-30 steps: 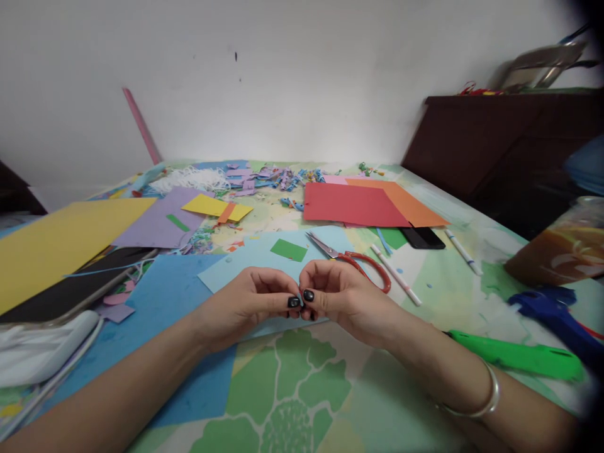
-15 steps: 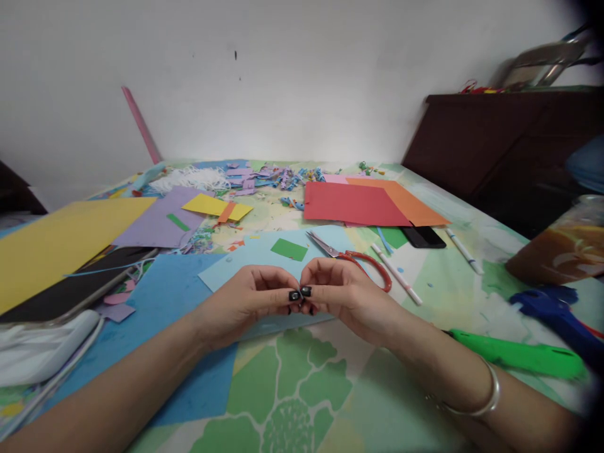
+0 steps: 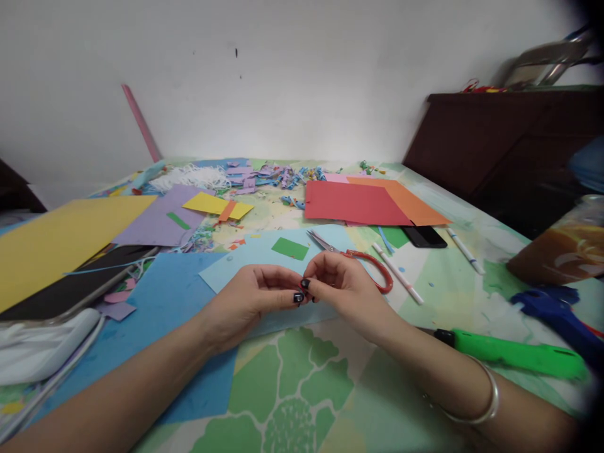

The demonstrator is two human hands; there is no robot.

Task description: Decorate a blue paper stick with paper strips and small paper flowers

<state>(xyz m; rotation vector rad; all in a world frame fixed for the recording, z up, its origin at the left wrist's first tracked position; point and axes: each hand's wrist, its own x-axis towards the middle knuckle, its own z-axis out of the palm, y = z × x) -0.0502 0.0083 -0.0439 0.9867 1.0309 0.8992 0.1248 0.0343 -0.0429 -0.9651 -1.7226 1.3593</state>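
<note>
My left hand [image 3: 250,302] and my right hand [image 3: 352,292] meet fingertip to fingertip above the light blue sheet [image 3: 240,261]. Both are closed in a pinch; whatever lies between the fingertips is too small and hidden to make out. Just behind my right hand, the red-handled scissors [image 3: 384,283] lie with blades slightly apart, pointing to the far left. A small green paper rectangle [image 3: 290,248] rests on the light blue sheet beyond my fingers. Under my left forearm spreads a darker blue sheet [image 3: 189,277].
Red paper [image 3: 353,203], orange paper [image 3: 418,202] and a black phone [image 3: 425,237] lie at the back right. Nearer are a pink-banded marker [image 3: 399,274], a green cutter [image 3: 519,355] and a drink cup [image 3: 561,248]. Purple paper [image 3: 155,220] and a tablet-like device [image 3: 80,286] sit left.
My right thumb and fingertips have shifted slightly up against the left ones, so the two thumbnails are no longer level. The things on the table lie as before.
</note>
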